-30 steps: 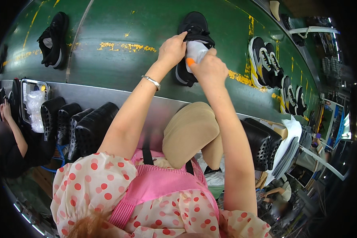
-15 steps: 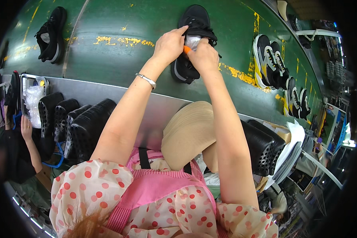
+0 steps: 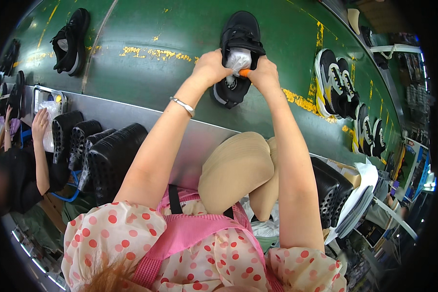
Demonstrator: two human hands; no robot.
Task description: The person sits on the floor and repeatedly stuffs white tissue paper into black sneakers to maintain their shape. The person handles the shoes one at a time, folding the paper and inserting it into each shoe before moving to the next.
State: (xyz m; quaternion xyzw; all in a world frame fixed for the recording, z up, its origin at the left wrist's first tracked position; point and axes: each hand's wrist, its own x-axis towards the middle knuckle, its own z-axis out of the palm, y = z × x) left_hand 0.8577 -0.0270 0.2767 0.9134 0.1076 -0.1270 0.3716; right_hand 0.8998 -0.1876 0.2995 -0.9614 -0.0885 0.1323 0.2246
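A black lace-up sneaker [image 3: 241, 30] lies on the green work surface, toe pointing away from me. Crumpled clear plastic [image 3: 238, 61] fills its opening. My left hand [image 3: 212, 68] is closed on the left side of the collar, thumb pressed inward by the plastic. On the opposite side, my right hand [image 3: 264, 76] grips the collar. An orange piece [image 3: 245, 73] shows at my right thumb tip; whether it is a finger cover or something held I cannot tell. Inside the heel, a dark insole with a pale mark [image 3: 231, 83] is partly visible.
Another black sneaker [image 3: 72, 43] lies at the far left of the green surface [image 3: 131, 29]. Several black, white and yellow sneakers [image 3: 332, 80] stand at right. Beige insole-shaped pieces [image 3: 238, 168] are stacked before me, between black perforated pieces [image 3: 113, 160]. A co-worker's hand [image 3: 40, 124] shows at left.
My hands have moved down and apart to either side of the sneaker's opening, exposing more of the plastic. The whole view has shifted slightly.
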